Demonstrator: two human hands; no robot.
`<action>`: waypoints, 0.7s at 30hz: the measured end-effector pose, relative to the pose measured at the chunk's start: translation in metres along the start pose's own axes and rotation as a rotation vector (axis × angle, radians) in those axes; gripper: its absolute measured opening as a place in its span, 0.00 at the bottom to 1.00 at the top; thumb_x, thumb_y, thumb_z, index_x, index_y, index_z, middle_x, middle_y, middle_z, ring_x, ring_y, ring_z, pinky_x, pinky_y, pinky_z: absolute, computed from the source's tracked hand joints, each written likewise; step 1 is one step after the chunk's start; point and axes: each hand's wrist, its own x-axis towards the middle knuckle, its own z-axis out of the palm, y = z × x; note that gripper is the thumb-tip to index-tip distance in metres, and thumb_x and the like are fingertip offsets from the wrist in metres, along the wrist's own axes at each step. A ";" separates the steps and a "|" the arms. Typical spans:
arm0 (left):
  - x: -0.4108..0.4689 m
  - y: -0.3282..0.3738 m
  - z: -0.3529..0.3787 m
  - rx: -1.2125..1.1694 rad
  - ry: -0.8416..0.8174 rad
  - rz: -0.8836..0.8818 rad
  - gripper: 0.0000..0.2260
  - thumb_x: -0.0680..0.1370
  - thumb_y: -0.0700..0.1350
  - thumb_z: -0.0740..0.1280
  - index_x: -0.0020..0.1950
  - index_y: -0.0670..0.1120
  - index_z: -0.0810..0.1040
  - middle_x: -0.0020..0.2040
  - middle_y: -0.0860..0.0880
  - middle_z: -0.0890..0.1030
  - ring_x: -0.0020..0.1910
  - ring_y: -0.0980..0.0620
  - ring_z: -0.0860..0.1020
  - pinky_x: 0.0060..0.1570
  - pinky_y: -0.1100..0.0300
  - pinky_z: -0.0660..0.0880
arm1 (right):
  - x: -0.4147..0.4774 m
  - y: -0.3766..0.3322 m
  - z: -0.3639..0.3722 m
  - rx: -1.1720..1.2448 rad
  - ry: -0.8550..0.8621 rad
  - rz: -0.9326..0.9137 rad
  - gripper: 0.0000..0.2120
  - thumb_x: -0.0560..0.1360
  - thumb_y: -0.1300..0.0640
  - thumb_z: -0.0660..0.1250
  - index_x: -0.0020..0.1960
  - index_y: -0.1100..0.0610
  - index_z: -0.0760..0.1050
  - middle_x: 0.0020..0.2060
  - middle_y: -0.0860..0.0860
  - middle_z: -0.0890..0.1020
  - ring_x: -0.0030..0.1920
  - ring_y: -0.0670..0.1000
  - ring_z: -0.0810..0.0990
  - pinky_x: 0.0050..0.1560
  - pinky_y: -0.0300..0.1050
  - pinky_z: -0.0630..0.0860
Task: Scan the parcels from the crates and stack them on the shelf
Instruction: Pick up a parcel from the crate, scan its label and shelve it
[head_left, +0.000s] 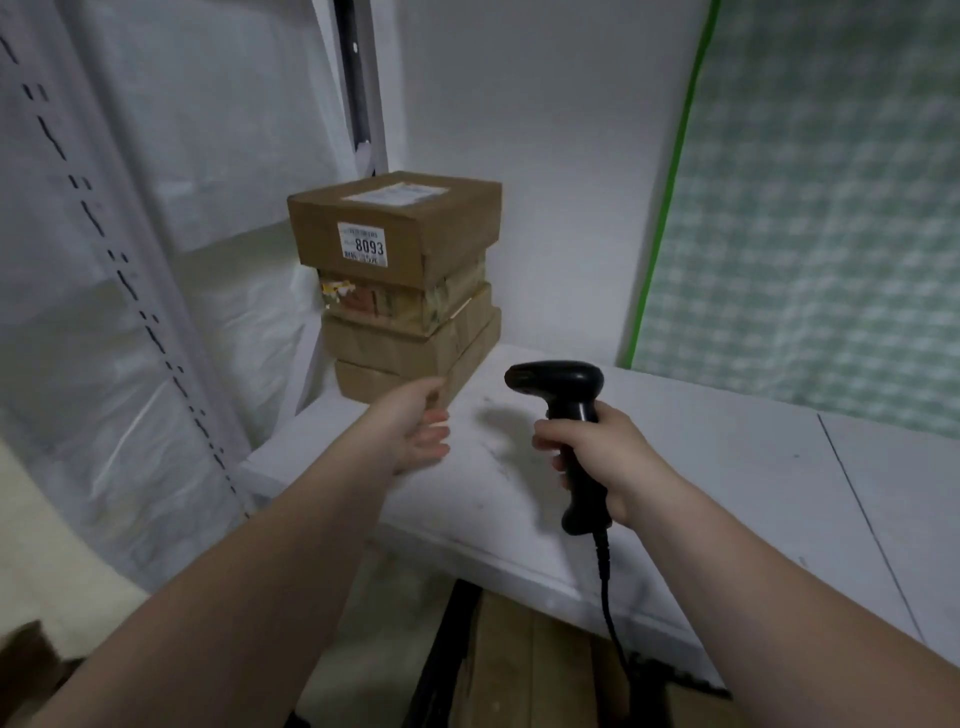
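Note:
A stack of several brown cardboard parcels (400, 291) stands at the back left corner of the white shelf (727, 467). The top parcel (395, 223) carries a white label reading 8093 on its front. My left hand (415, 426) hovers just in front of the bottom parcel, fingers relaxed, holding nothing. My right hand (587, 457) grips the handle of a black barcode scanner (566, 410), whose head points left toward the stack. The scanner's cable hangs down past the shelf edge.
A perforated white upright (130, 280) and plastic sheeting stand at the left. Green-taped checked sheeting (810, 234) covers the wall at the right. Under the shelf's front edge I see a dark frame and brown wood (514, 670).

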 end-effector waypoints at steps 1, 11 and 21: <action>-0.012 -0.009 0.001 0.063 -0.020 0.015 0.15 0.80 0.50 0.64 0.63 0.42 0.75 0.54 0.42 0.76 0.51 0.44 0.77 0.57 0.46 0.74 | -0.010 0.007 -0.005 -0.004 -0.017 0.020 0.09 0.72 0.63 0.69 0.52 0.60 0.76 0.40 0.57 0.80 0.33 0.52 0.74 0.34 0.45 0.71; -0.116 -0.150 -0.008 0.499 -0.167 -0.016 0.05 0.78 0.43 0.66 0.42 0.47 0.77 0.36 0.49 0.76 0.34 0.53 0.75 0.37 0.62 0.73 | -0.124 0.092 -0.041 -0.038 -0.149 0.207 0.09 0.73 0.60 0.71 0.51 0.61 0.77 0.37 0.56 0.84 0.31 0.49 0.77 0.32 0.42 0.74; -0.123 -0.263 -0.028 0.497 -0.053 -0.260 0.18 0.80 0.45 0.62 0.69 0.40 0.72 0.61 0.40 0.78 0.59 0.40 0.77 0.58 0.49 0.76 | -0.181 0.195 -0.040 -0.021 -0.103 0.444 0.12 0.73 0.57 0.72 0.54 0.56 0.75 0.46 0.54 0.80 0.41 0.52 0.78 0.38 0.42 0.75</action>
